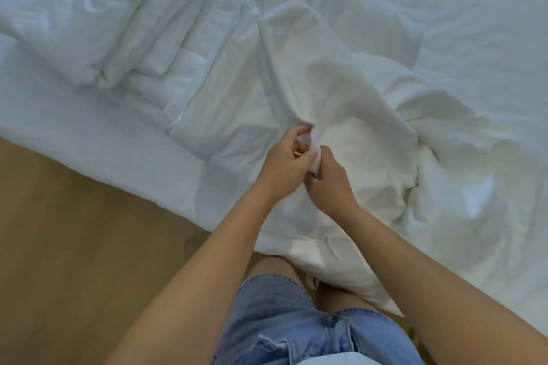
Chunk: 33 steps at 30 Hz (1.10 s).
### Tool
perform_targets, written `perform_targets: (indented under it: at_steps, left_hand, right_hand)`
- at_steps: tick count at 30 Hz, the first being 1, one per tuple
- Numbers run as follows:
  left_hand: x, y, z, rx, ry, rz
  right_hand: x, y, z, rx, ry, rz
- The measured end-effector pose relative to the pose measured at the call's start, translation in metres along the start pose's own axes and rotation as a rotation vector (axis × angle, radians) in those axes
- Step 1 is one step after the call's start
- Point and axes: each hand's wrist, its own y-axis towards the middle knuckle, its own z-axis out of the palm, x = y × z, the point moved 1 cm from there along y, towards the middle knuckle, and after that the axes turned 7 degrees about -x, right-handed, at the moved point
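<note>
Bed [89, 139] rumpled, wooden floor [74, 231] beside, left hand [284, 167] and right hand [330, 179] fingers pinching white cloth [341, 92]

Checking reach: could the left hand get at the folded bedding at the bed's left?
Probably yes, once it lets go: the left hand pinches the white cover with the right hand, and nothing stands between it and the folded bedding.
</note>
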Motion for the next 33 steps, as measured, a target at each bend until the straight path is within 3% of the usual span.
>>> perform_targets:
  at_steps: [3,6,11,15,18,22,27,33]
  left_hand:
    - [0.000,0.000,-0.003,-0.062,-0.074,-0.055]
    - [0.016,0.001,-0.001,-0.117,0.060,-0.146]
    - [0.045,0.012,0.009,-0.154,0.297,-0.223]
    - [0.045,0.030,0.015,-0.182,0.313,-0.294]
    - [0.039,0.037,0.028,-0.179,0.309,-0.236]
    - [0.028,0.030,0.055,-0.133,0.101,-0.176]
    - [0.015,0.012,0.067,-0.138,-0.205,-0.429]
    - [-0.044,-0.031,0.033,-0.243,-0.203,-0.159]
  right_hand:
    - [-0.009,0.004,-0.019,-0.159,0.075,0.172]
    - [-0.009,0.007,-0.035,-0.220,0.300,0.379]
    - [-0.014,0.008,-0.060,-0.317,0.413,0.492]
    - [-0.010,0.011,-0.067,-0.245,0.419,0.503]
    - [-0.008,0.016,-0.062,-0.176,0.390,0.509]
    - [-0.011,0.025,-0.059,-0.189,0.312,0.506]
    - [-0.013,0.025,-0.059,-0.251,0.173,0.451]
    - [0.016,0.017,-0.078,-0.249,0.102,0.231]
